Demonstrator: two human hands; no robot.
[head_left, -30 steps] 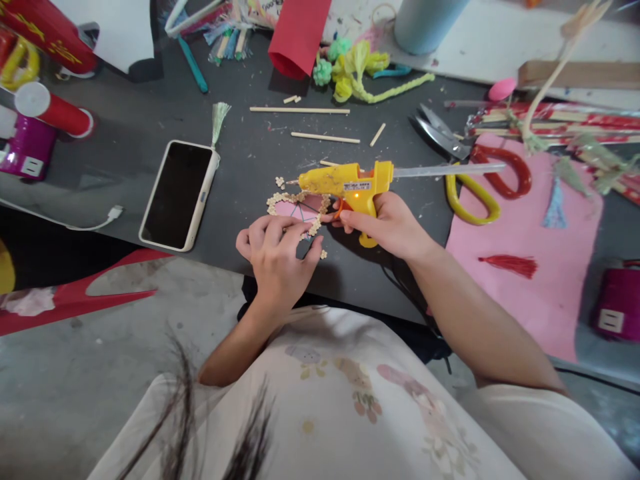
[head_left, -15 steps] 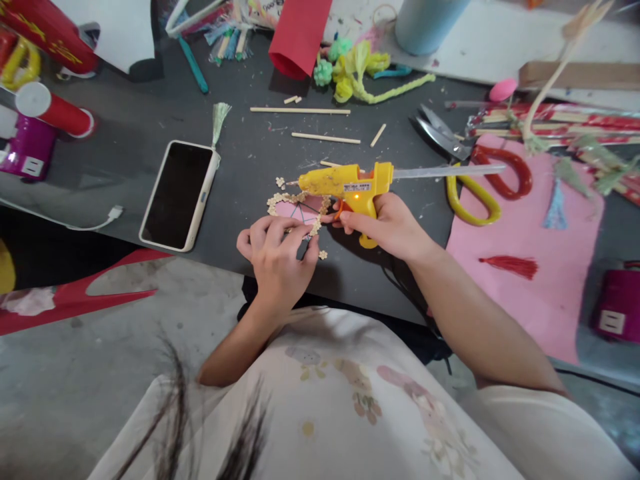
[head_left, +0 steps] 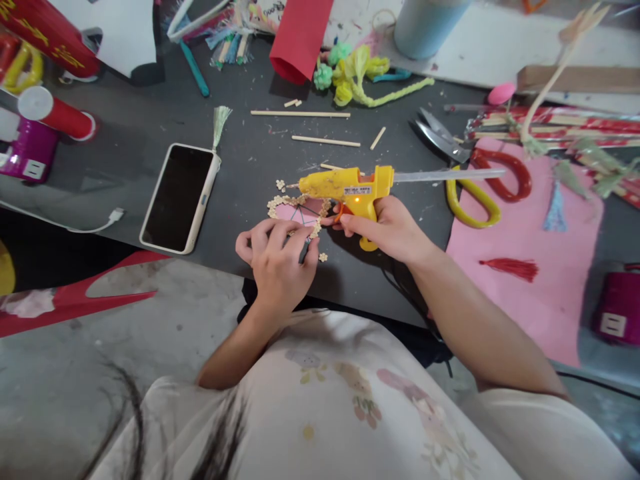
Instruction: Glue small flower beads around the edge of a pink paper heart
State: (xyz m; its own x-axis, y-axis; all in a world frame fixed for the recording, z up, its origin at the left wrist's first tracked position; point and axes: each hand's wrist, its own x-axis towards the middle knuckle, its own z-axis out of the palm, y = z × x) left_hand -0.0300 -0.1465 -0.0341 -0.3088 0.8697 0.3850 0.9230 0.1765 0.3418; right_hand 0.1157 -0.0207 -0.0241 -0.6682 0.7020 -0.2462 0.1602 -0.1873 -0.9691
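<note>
My right hand (head_left: 393,230) is wrapped round the handle of a yellow hot glue gun (head_left: 345,183), with fingers at its orange trigger. An orange light glows on its body, and a clear glue stick (head_left: 447,175) juts from its back. The nozzle points left, close to a small cluster of flower-shaped beads (head_left: 281,186). Below the gun lies a pink craft piece (head_left: 293,212) edged with tiny pale flowers and crossed by dark lines. My left hand (head_left: 280,260) grips its near edge with bent fingers, covering part of it. A loose little flower (head_left: 323,257) lies beside my left thumb.
A phone (head_left: 180,198) lies left. Cut wooden sticks (head_left: 300,114) lie beyond the gun. Scissors (head_left: 465,160) rest partly on a pink sheet (head_left: 525,307) with a red tassel (head_left: 510,269). Yellow-green yarn (head_left: 357,77), a red paper roll (head_left: 300,40) and a grey-blue cup (head_left: 427,27) stand farther back.
Hardly anything differs: both hands, the glue gun and the pink piece keep their places. The whole view has shifted slightly.
</note>
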